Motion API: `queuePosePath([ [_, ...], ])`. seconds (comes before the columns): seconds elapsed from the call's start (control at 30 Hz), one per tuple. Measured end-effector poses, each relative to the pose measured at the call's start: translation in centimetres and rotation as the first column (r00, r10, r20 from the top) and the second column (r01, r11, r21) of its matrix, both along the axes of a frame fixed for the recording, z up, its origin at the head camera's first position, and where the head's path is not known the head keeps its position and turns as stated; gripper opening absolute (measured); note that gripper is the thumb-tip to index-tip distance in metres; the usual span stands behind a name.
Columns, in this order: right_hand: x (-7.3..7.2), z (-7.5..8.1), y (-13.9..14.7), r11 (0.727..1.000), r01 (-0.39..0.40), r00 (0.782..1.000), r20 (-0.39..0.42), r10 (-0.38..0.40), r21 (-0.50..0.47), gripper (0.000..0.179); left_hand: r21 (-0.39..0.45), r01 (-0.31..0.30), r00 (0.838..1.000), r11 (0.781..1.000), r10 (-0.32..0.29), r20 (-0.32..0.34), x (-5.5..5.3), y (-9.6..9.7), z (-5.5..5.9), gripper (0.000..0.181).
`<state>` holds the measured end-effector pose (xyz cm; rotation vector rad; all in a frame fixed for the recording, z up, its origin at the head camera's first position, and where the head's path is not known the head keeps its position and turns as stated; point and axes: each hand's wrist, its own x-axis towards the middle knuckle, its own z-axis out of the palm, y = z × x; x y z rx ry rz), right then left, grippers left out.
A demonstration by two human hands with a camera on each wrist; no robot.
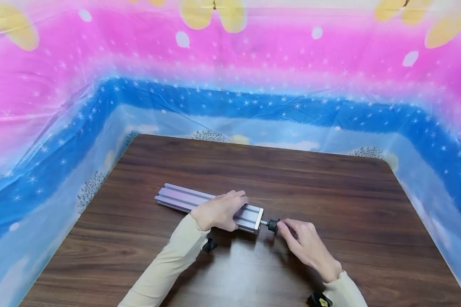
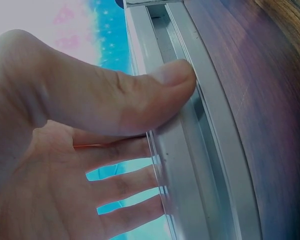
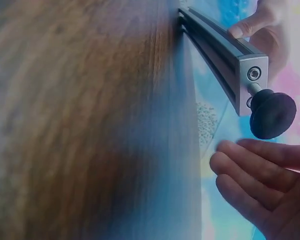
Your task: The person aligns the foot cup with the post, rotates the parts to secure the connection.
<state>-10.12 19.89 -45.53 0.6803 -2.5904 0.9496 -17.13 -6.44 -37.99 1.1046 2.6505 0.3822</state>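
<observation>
A silver aluminium extrusion (image 1: 188, 198) with long slots lies on the wooden table. My left hand (image 1: 223, 210) holds it near its right end, thumb on the near side and fingers over the far side; the thumb (image 2: 165, 82) presses along a slot in the left wrist view. From the end plate (image 3: 245, 95), which has a socket screw in it, sticks a threaded stud bearing a black levelling foot (image 3: 273, 116). My right hand (image 1: 305, 243) is right at that foot. In the right wrist view its loosely bent fingers (image 3: 250, 170) stand a little apart from the foot.
The dark wood table (image 1: 292, 179) has a printed pink and blue cloth (image 1: 253, 102) hanging round its back and sides. Black wrist-worn pieces show by the left sleeve (image 1: 176, 251) and by the right sleeve (image 1: 345, 292).
</observation>
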Motion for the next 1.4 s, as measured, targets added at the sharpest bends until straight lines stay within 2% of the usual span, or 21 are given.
queuePosePath([
  [0.03,0.08,-0.11,-0.01,1.000,-0.012,1.000,-0.010,0.011,-0.013,0.013,0.000,-0.001,1.000,1.000,0.001,-0.002,0.04,-0.07,-0.04,0.055],
  [0.17,0.20,-0.33,-0.01,0.995,-0.092,0.991,-0.096,0.088,-0.046,0.055,-0.001,-0.007,1.000,1.000,0.007,-0.010,0.11,-0.35,-0.08,0.055],
  [0.27,0.16,-0.40,-0.06,0.989,-0.140,0.979,-0.159,0.132,-0.045,0.065,-0.006,-0.012,1.000,1.000,0.012,-0.004,0.16,-0.51,-0.08,0.056],
  [0.43,0.04,-0.34,-0.21,0.991,-0.130,0.974,-0.190,0.123,-0.029,0.054,-0.012,-0.013,1.000,1.000,0.013,0.006,0.25,-0.60,-0.11,0.055],
  [0.67,0.00,-0.52,-0.43,0.993,-0.115,0.984,-0.139,0.110,-0.029,0.040,-0.023,-0.006,1.000,1.000,0.006,0.000,0.25,-0.66,-0.12,0.056],
  [0.93,-0.36,0.06,-0.37,0.999,-0.051,0.994,-0.099,0.051,0.001,0.004,-0.023,-0.001,1.000,1.000,0.001,-0.005,0.08,-0.30,0.30,0.057],
  [0.97,-0.38,0.15,-0.32,0.999,-0.041,0.995,-0.088,0.041,0.004,0.002,-0.026,-0.003,1.000,1.000,0.003,-0.005,0.06,-0.23,0.35,0.058],
  [1.13,-0.30,0.30,-0.02,0.999,-0.009,1.000,-0.028,0.010,0.036,0.018,-0.042,-0.012,1.000,0.999,0.012,0.006,0.04,-0.02,0.39,0.062],
  [1.27,-0.07,0.14,0.19,0.999,-0.022,0.999,-0.032,0.023,0.023,0.004,-0.044,-0.009,1.000,0.999,0.010,0.006,0.15,-0.06,0.37,0.060],
  [1.4,0.13,0.16,0.08,0.995,-0.102,0.993,-0.068,0.101,-0.017,0.056,-0.054,-0.014,1.000,0.998,0.014,0.006,0.24,-0.21,0.33,0.061],
])
